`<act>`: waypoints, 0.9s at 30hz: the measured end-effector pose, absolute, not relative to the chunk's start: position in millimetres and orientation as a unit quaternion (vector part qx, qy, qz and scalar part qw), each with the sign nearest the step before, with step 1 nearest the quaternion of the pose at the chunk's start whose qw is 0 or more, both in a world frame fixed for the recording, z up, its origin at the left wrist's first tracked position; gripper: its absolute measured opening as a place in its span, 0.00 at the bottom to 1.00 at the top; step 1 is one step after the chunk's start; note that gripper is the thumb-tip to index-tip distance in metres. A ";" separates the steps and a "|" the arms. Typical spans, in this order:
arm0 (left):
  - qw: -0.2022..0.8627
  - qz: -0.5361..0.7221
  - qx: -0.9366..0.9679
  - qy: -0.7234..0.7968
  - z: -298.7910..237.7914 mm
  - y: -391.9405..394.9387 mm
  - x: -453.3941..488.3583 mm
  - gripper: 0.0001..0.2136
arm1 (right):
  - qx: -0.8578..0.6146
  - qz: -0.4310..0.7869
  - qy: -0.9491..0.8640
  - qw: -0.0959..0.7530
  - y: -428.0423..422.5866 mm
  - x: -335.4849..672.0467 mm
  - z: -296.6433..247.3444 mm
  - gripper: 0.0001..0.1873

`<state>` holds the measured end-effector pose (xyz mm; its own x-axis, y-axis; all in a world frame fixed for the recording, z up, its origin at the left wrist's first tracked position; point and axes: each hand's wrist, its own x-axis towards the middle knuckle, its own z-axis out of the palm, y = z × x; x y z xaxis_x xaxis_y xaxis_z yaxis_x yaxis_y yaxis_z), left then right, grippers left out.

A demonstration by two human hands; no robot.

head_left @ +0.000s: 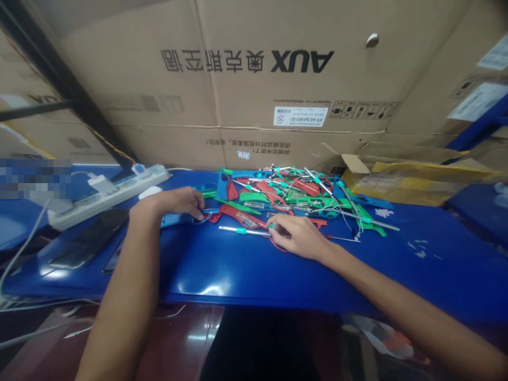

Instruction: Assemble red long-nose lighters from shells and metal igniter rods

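My left hand (pixel 184 202) has its fingers curled down onto a blue plastic handle (pixel 171 220) lying at the left of the pile. My right hand (pixel 294 232) pinches the near end of a thin metal tube with a green collar (pixel 251 232), which lies almost level over the table and points left. Part of what sits under the right fingers is hidden. Behind both hands is a pile of red, blue and green plastic handles (pixel 273 194), which look like long lighter bodies, mixed with metal tubes and thin wires.
A white power strip (pixel 107 196) with plugs and a dark phone (pixel 89 238) lie on the left of the blue table (pixel 222 270). Large cardboard boxes (pixel 254 100) stand behind. Yellow-taped cardboard (pixel 413 180) is at the right, near small white bits (pixel 420 248).
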<state>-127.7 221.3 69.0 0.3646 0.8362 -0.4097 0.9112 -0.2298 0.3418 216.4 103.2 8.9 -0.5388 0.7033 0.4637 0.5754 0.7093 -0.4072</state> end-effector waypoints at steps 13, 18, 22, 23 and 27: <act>-0.058 0.215 0.942 0.252 60.0 169.4 -1.5 0.18 | -0.445 0.369 -0.694 0.429 124.7 232.8 23.0 0.12; -0.021 0.259 0.949 0.177 39.8 166.6 14.3 0.15 | -0.407 0.468 -0.669 0.409 126.0 238.4 26.9 0.16; 0.038 0.297 0.931 0.209 35.8 163.1 17.2 0.11 | -0.372 0.547 -0.664 0.348 123.7 241.1 34.5 0.20; 0.040 0.310 0.924 0.218 34.8 162.4 18.3 0.12 | -0.371 0.550 -0.667 0.339 122.6 242.7 37.8 0.20; 0.011 0.329 0.918 0.220 28.1 162.3 22.8 0.10 | -0.404 0.426 -0.755 0.292 117.5 262.6 58.9 0.19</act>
